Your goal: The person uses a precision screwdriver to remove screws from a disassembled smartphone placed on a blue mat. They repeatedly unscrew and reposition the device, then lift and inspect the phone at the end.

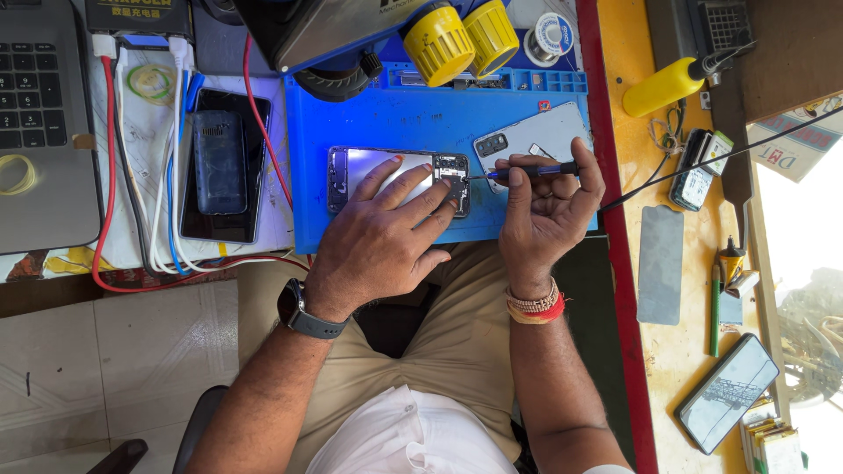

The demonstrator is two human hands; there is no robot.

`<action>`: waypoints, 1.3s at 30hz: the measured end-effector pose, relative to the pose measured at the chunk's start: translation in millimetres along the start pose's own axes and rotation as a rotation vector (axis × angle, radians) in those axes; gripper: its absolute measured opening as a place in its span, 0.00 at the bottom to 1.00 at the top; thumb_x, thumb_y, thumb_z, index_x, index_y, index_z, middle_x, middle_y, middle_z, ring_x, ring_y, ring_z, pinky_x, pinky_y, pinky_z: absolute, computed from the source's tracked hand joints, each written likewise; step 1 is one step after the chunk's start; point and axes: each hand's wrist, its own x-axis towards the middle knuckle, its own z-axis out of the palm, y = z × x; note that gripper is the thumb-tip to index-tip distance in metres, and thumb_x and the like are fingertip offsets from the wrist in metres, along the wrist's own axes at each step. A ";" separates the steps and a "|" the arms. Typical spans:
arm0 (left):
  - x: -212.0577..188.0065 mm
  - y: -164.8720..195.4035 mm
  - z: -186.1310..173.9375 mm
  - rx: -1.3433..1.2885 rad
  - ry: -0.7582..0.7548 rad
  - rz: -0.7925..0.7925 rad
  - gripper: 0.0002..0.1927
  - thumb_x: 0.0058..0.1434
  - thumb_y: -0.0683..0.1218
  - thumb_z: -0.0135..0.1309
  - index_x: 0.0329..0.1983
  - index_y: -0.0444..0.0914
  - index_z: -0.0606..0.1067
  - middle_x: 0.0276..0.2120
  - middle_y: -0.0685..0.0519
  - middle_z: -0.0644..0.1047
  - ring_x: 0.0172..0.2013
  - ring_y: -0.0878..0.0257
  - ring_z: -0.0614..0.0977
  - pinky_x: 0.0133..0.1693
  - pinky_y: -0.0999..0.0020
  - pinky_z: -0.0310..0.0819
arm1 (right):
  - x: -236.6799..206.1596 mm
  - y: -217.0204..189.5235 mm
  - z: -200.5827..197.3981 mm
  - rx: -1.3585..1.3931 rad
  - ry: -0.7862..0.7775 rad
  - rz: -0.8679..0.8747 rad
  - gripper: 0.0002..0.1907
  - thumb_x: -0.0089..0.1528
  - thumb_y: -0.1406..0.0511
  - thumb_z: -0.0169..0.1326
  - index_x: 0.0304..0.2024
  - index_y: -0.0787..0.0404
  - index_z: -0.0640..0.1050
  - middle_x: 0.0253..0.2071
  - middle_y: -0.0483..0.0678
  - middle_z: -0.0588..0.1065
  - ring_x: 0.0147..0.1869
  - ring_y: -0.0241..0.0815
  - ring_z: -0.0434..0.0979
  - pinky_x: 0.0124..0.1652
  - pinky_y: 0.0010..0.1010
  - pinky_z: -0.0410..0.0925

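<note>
An opened phone (351, 168) lies face down on a blue work mat (395, 114), its inner parts showing under a bright light. My left hand (382, 241) presses flat on it, fingers spread. My right hand (549, 211) grips a thin blue-handled screwdriver (527, 171), held level with its tip pointing left at the phone's top end. A white back cover (540, 132) lies on the mat just behind my right hand.
A microscope with two yellow eyepieces (457, 35) overhangs the mat. Left: a laptop (44, 123), two stacked phones (224, 167), red and white cables. Right, on a yellow bench: a yellow bottle (663, 86), a grey plate (660, 263), another phone (727, 393), small tools.
</note>
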 end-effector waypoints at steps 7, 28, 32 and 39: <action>-0.1 0.5 1.0 -0.006 0.002 0.003 0.30 0.51 0.58 0.68 0.54 0.38 0.79 0.58 0.48 0.76 0.64 0.51 0.71 0.68 0.45 0.57 | -1.8 0.6 -2.8 0.012 -0.006 -0.005 0.32 0.74 0.78 0.54 0.75 0.61 0.54 0.50 0.58 0.78 0.53 0.45 0.85 0.51 0.26 0.78; -0.1 -0.3 1.7 -0.005 0.001 0.005 0.30 0.52 0.58 0.68 0.54 0.38 0.79 0.57 0.48 0.77 0.64 0.51 0.70 0.68 0.45 0.58 | -2.3 2.4 -2.9 -0.015 -0.010 -0.029 0.33 0.74 0.78 0.55 0.74 0.61 0.55 0.50 0.58 0.79 0.52 0.44 0.85 0.49 0.24 0.77; 0.2 -0.4 1.3 -0.003 0.001 0.008 0.30 0.51 0.58 0.68 0.53 0.38 0.79 0.57 0.48 0.77 0.63 0.51 0.71 0.67 0.45 0.58 | -1.6 -0.2 -1.6 -0.023 -0.010 -0.026 0.33 0.74 0.78 0.55 0.74 0.62 0.55 0.50 0.57 0.79 0.52 0.44 0.85 0.48 0.24 0.77; 0.4 0.8 -0.9 0.002 0.010 0.010 0.30 0.50 0.57 0.68 0.53 0.38 0.79 0.57 0.48 0.77 0.63 0.51 0.71 0.67 0.45 0.59 | 20.6 -23.8 1.8 -0.291 -0.145 -0.202 0.31 0.68 0.77 0.62 0.70 0.64 0.64 0.48 0.54 0.80 0.50 0.42 0.85 0.49 0.26 0.78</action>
